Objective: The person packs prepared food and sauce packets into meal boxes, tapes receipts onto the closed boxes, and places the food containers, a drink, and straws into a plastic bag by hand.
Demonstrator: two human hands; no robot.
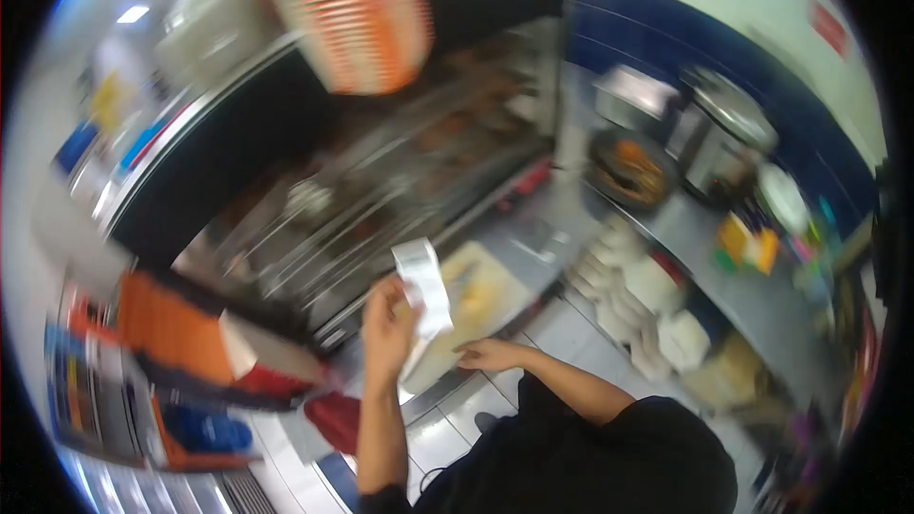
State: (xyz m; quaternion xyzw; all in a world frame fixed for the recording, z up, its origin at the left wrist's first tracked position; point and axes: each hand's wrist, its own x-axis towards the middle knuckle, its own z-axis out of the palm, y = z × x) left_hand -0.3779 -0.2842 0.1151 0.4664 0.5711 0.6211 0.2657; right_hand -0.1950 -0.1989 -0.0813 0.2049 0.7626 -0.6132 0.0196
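My left hand (388, 326) pinches a white paper slip (424, 287) that looks like a receipt, its print too blurred to read. The slip is held up above a pale cutting board (495, 276), hiding part of it. Yellowish pieces of food (473, 303) lie on the board beside a greyish item I cannot make out. My right hand (490, 355) is at the board's near right edge, its fingers stretched toward the board and holding nothing visible. Whether those fingers touch the board is unclear.
A display case (381, 162) with racks stands behind the board, and a stack of orange-and-white cups (367, 29) sits on top. On the right counter are a dark bowl of food (628, 169) and a metal pot (719, 128). White containers (619, 290) fill the shelf below.
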